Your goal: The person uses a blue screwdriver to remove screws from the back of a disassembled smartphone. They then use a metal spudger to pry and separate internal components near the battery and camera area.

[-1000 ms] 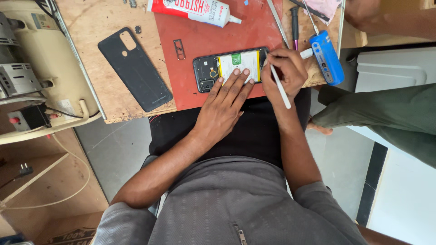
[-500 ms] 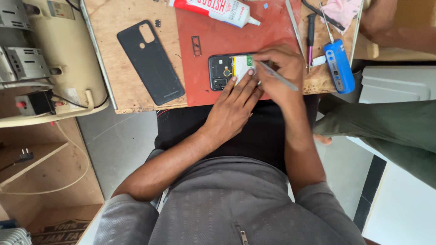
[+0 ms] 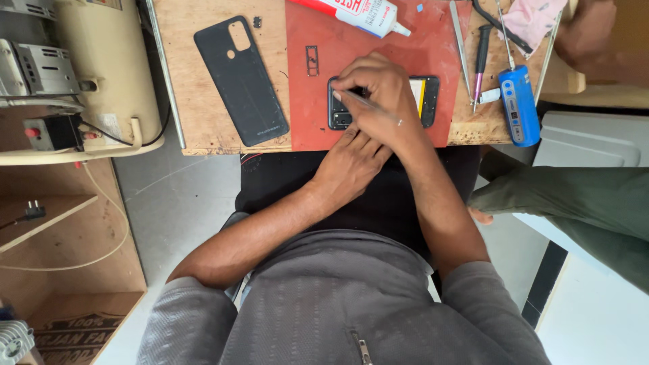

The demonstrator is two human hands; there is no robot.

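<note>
plywood workbench (image 3: 203,128) with worn edge, grey smooth floor (image 3: 179,203) beneath, cream machine housing (image 3: 101,67) at left, open wooden shelf unit (image 3: 61,250) lower left, white cabinet (image 3: 595,138) at right, soft even daylight

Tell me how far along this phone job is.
Done: back cover is off, lying left of the red mat. In hand: right hand works a thin tool into the opened phone; left hand steadies it. Left: cover still off, glue tube waiting.
</note>
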